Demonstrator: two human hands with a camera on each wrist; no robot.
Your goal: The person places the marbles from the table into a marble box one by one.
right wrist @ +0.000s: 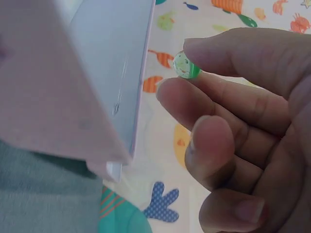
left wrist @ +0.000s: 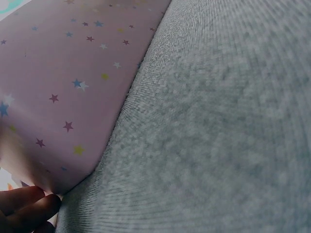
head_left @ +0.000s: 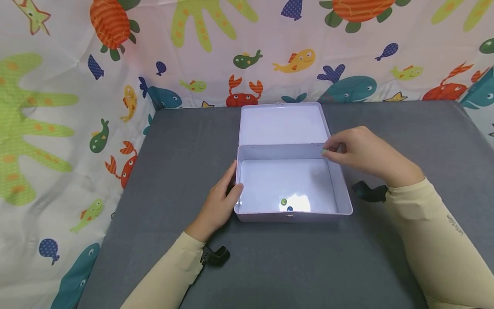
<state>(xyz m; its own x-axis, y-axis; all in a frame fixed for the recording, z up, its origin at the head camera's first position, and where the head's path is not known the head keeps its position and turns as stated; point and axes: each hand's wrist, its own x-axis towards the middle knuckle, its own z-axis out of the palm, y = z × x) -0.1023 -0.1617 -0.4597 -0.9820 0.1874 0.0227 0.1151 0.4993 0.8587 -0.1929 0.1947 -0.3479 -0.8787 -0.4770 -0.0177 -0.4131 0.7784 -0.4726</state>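
Observation:
An open lilac tin box point(head_left: 343, 189) sits on the grey table, its lid point(head_left: 283, 124) lying back flat. My right hand point(head_left: 362, 150) hovers over the box's far right corner and pinches a small green marble point(head_left: 323, 150) point(right wrist: 184, 65) between its fingertips point(right wrist: 214, 51). Inside the box lie a green marble point(head_left: 284, 201) and a blue marble point(head_left: 290, 209) near the front wall. My left hand point(head_left: 221, 199) rests against the box's left wall, its thumb on the rim. In the left wrist view the star-printed outer wall point(left wrist: 53, 87) shows, with my fingertips point(left wrist: 29, 204) touching its lower edge.
The grey table point(head_left: 173, 150) spreads around the box. A sea-creature printed curtain point(head_left: 58, 107) hangs behind and to the left. Black wrist straps point(head_left: 214, 255) lie by each sleeve.

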